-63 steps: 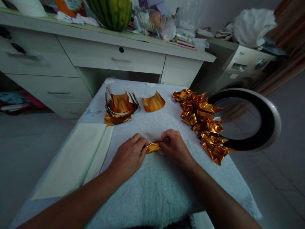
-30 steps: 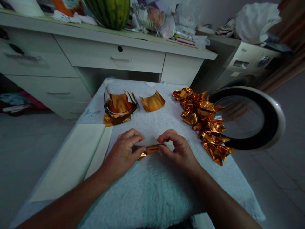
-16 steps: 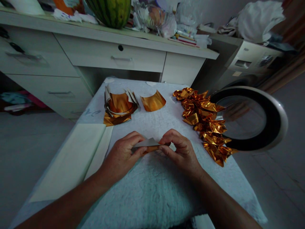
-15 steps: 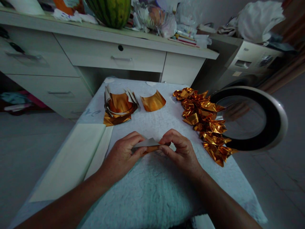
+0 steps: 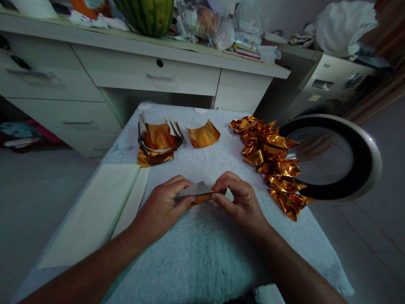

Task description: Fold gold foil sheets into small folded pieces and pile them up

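Note:
Between my hands, low over the cloth-covered table (image 5: 202,245), is a partly folded sheet of foil paper (image 5: 199,196), pale grey on one face and copper-gold on the other. My left hand (image 5: 167,200) pinches its left end between thumb and fingers. At the right end, my right hand (image 5: 236,198) grips it with thumb and fingertips. Beyond them lie a stack of curved gold foil sheets (image 5: 158,137) and one single gold sheet (image 5: 204,134). Several crumpled, folded gold foil pieces (image 5: 274,158) form a pile to the right.
White paper sheets (image 5: 95,211) lie at the table's left side. An open round washing machine door (image 5: 370,156) stands close to the right edge. Behind is a white drawer desk (image 5: 186,78) bearing a watermelon (image 5: 145,14) and a glass bowl (image 5: 202,21).

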`<move>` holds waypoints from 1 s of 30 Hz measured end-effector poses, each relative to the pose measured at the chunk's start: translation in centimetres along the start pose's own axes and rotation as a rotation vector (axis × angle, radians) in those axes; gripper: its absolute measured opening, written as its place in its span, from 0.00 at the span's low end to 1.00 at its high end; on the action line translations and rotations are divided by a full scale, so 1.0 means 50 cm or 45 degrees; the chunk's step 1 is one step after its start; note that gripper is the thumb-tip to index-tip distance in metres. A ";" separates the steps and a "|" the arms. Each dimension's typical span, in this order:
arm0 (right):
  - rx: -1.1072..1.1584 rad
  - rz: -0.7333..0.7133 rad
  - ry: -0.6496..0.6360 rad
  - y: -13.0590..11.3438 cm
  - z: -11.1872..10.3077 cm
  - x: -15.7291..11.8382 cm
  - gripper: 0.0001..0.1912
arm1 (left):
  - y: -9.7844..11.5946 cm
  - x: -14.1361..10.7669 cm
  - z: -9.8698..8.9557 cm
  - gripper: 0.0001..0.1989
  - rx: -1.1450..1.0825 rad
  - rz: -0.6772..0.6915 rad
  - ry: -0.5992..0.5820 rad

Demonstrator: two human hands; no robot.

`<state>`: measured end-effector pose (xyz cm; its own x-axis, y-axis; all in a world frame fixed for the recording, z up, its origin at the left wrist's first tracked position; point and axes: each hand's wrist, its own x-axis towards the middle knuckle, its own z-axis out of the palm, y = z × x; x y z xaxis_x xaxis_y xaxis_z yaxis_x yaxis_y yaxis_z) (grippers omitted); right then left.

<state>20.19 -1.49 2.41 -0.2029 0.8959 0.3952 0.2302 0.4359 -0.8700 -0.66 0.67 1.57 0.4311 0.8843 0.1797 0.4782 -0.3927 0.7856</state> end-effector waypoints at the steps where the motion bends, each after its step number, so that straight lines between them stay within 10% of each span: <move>1: -0.002 -0.003 0.002 -0.001 0.000 0.000 0.02 | 0.000 0.000 0.000 0.03 -0.001 0.000 -0.001; 22: -0.001 0.022 0.015 -0.001 -0.001 0.000 0.04 | 0.002 -0.007 -0.001 0.04 0.008 -0.023 -0.028; 30: -0.012 0.320 0.097 0.018 0.006 0.001 0.06 | 0.005 -0.007 -0.005 0.10 -0.107 -0.289 0.073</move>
<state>20.13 -1.08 1.54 -0.0664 0.9799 0.1883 0.2731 0.1993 -0.9411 -0.87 0.32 1.86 0.2745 0.9613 0.0241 0.4913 -0.1617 0.8559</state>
